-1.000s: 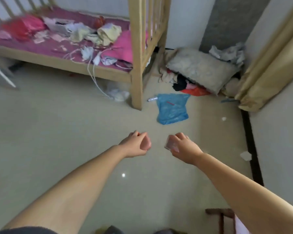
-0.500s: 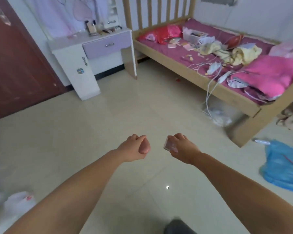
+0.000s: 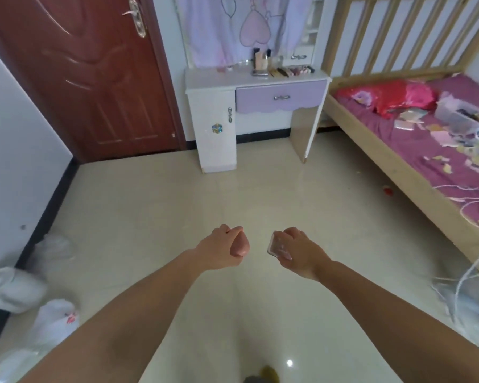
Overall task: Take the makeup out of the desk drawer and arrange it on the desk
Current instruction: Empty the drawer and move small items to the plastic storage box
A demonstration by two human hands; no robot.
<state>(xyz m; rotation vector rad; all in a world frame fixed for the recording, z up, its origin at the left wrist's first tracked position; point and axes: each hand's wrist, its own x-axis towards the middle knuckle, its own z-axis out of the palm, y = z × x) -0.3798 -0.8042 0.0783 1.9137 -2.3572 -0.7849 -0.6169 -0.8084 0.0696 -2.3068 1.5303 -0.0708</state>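
A white desk [image 3: 213, 81] stands against the far wall, across the floor from me. Its purple drawer [image 3: 281, 98] is closed. Several makeup items [image 3: 280, 70] lie and stand on the desktop's right half. Both my arms reach forward over the floor, well short of the desk. My left hand [image 3: 216, 252] is curled round a pink rounded object [image 3: 240, 247]. In my right hand [image 3: 302, 255] I grip a small flat pinkish case [image 3: 274, 246].
A red-brown door [image 3: 94, 78] is left of the desk. A wooden bed [image 3: 426, 172] with a purple sheet and clutter runs along the right. White plastic bags [image 3: 53, 324] lie at the left wall. White cables [image 3: 465, 272] trail on the floor beside the bed.
The view has swung left from the bed's end and floor clutter to face the desk and door. Both hands keep the same pose and hold the same objects.
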